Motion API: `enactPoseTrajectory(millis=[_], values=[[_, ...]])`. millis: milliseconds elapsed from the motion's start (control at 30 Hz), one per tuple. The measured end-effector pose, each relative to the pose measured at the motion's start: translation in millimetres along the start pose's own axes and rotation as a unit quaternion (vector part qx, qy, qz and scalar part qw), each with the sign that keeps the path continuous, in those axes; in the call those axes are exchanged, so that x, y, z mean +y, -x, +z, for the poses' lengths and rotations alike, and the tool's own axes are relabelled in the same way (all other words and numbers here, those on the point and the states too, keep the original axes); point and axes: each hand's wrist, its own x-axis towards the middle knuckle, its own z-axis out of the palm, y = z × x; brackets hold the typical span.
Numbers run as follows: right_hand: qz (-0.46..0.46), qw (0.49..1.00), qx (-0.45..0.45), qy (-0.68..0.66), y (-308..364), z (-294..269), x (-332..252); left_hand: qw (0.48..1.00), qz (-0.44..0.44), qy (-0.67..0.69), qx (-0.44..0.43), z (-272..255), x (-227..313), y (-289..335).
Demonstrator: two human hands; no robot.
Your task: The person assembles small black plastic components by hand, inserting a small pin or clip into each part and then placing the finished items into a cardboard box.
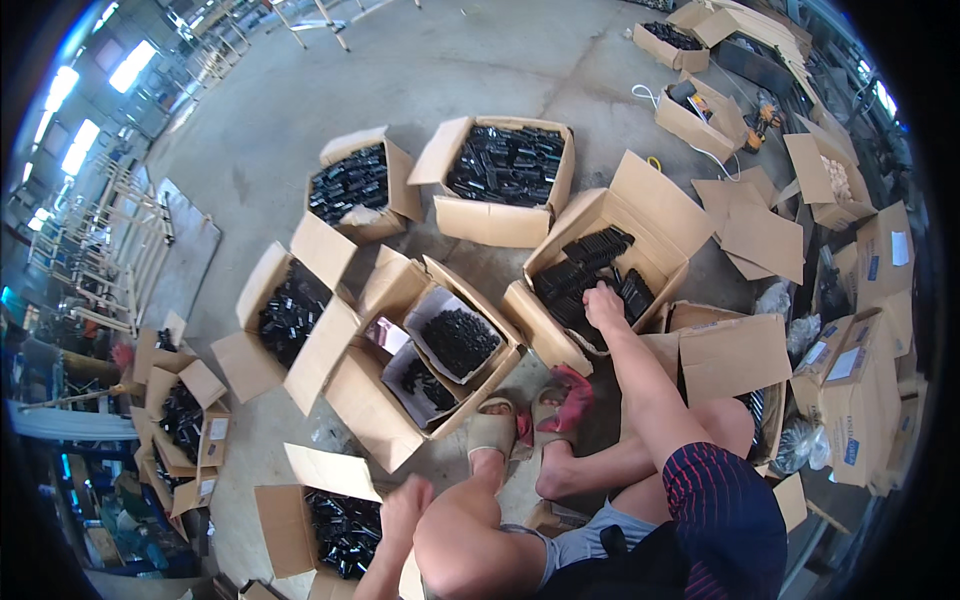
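My right hand (603,303) reaches down into an open cardboard box (655,205) where slim black pieces (597,248) are stacked in neat rows. Its fingers are drawn together against the pieces, and what they pinch is hidden. Beside my left knee, my left hand (406,506) is curled closed; I cannot make out whether anything is in it. Just left of it stands a carton (283,520) with loose glossy black parts (345,535). Ahead of my feet, a larger carton (375,420) holds two lined bins of small black parts (460,340).
Further cartons of black parts stand around: one ahead (490,222), one ahead left (395,175), and one at left (262,290). Flattened cardboard (760,240) lies at right, near an orange power tool (762,120). Closed cartons (860,390) stack at far right. My sandals (492,432) touch the floor.
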Motion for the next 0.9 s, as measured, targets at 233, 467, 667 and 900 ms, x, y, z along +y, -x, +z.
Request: enactPoseTrajectory(millis=[233, 467, 667, 900], values=[[-0.095, 0.992, 0.067, 0.042, 3.2, 1.9, -0.2, 0.951, 0.058, 0.303, -0.001, 15.8, 68.2, -113.5], [-0.115, 0.984, 0.062, 0.123, -6.9, 14.7, -33.0, 0.921, 0.071, 0.38, -0.043, 61.8, 40.3, -134.1], [-0.229, 0.945, -0.009, 0.233, -11.9, 3.4, -28.8, 0.897, 0.048, 0.439, -0.028, 78.4, 19.8, -131.1], [-0.23, 0.965, 0.07, 0.106, -17.6, -6.9, -14.3, 0.893, 0.042, 0.448, 0.018, 74.3, 4.8, -123.5]])
